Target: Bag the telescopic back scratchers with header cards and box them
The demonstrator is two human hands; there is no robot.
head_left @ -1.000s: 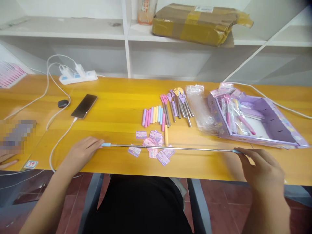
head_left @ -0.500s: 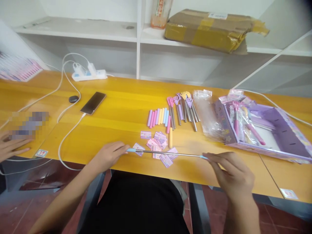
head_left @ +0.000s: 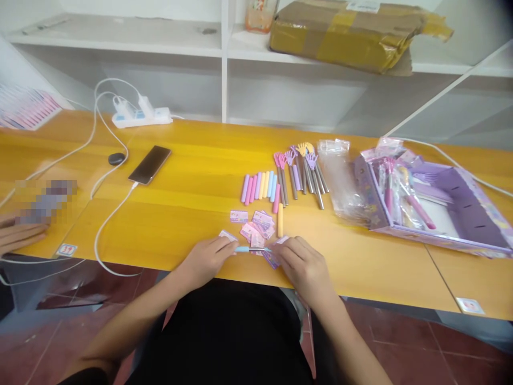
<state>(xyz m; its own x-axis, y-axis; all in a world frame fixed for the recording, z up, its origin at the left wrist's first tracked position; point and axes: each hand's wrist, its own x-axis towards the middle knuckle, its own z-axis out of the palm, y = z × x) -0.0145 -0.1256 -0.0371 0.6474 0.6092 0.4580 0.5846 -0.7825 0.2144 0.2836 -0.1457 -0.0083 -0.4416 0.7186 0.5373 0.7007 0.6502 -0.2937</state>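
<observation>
A telescopic back scratcher (head_left: pixel 242 249) with a light blue handle lies level between my hands, its metal rod short. My left hand (head_left: pixel 209 260) is closed round the handle end. My right hand (head_left: pixel 303 266) pinches the light blue far end, which its fingers mostly cover. Under and just beyond the rod lie small printed cards (head_left: pixel 249 231) in pink and purple. Farther off, a yellow handle sleeve (head_left: pixel 280 220) lies near a row of pastel handle sleeves (head_left: pixel 258 187). Right of these are several metal back scratchers (head_left: pixel 306 174) with pink, purple and yellow hand-shaped heads.
Clear plastic bags (head_left: pixel 339 179) lie beside a purple box (head_left: pixel 441 238) holding wrapped back scratchers. On the left are a phone (head_left: pixel 150 164) on a cable, a power strip (head_left: pixel 142 117) and another person's hand (head_left: pixel 22 235). A taped carton (head_left: pixel 340 37) sits on the shelf behind.
My right hand has moved left towards my left hand, and the back scratcher's long metal rod has slid together to a short length. My left hand has shifted slightly right.
</observation>
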